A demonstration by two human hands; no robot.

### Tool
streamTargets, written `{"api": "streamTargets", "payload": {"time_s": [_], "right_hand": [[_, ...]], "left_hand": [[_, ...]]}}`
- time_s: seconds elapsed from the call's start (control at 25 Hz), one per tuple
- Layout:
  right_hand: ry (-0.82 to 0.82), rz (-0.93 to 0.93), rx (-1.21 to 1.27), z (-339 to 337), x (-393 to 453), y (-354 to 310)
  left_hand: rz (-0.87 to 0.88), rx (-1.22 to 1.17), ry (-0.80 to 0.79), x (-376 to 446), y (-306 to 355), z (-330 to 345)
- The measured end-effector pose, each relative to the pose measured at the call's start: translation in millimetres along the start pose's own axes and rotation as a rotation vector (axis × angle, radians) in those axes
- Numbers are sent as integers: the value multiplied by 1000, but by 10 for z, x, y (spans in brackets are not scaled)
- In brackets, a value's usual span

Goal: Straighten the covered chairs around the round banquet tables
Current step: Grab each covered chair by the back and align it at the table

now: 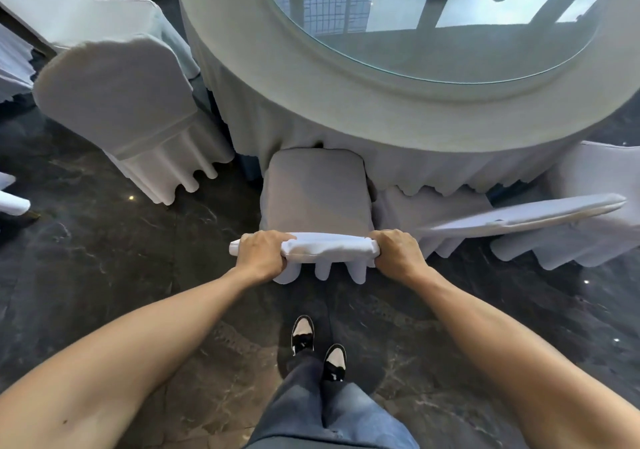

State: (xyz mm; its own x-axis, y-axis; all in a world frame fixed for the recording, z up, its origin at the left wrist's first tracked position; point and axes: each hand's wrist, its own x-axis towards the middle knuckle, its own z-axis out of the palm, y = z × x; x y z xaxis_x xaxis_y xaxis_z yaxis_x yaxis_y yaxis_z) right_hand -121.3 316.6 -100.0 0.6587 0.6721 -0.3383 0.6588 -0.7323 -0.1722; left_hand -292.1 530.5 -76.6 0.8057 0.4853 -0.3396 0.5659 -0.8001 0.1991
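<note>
A white-covered chair (317, 192) stands directly in front of me, its seat reaching under the edge of the round banquet table (311, 78). My left hand (261, 254) grips the left end of the chair's top rail. My right hand (398, 251) grips the right end of the same rail. Both hands are closed around the fabric-covered backrest top. The table is draped in a pale cloth and carries a round glass top (433, 33).
Another covered chair (124, 102) stands at the left, angled toward the table. A third covered chair (540, 216) stands at the right, close beside mine. More covered chairs show at the far left edge. The floor is dark marble; my feet (318, 348) are behind the chair.
</note>
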Motion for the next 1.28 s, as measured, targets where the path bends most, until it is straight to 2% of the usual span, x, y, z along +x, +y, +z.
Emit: {"api": "streamTargets", "payload": {"time_s": [0.16,0.28,0.44,0.56,0.76,1.04,1.28], "right_hand": [[23,-36,23,-124,54,-93],[57,-65,28,16,-101,-184],[50,-70,30,143,-160,-196],[39,-17,22,11,104,-116],[-3,50,26,-108,497,-46],[-12,41,23,-260,715,14],[-100,96,202,-315,654,60]], "left_hand": [[49,137,19,99,-83,-165],[78,202,-23,-46,-144,-120],[30,-6,70,-248,-190,25],[-32,-89,6,-8,-79,-72],[-63,-205,3,462,-118,-49],[-22,-163,-6,802,-160,-89],[75,-51,-140,822,16,-246]]}}
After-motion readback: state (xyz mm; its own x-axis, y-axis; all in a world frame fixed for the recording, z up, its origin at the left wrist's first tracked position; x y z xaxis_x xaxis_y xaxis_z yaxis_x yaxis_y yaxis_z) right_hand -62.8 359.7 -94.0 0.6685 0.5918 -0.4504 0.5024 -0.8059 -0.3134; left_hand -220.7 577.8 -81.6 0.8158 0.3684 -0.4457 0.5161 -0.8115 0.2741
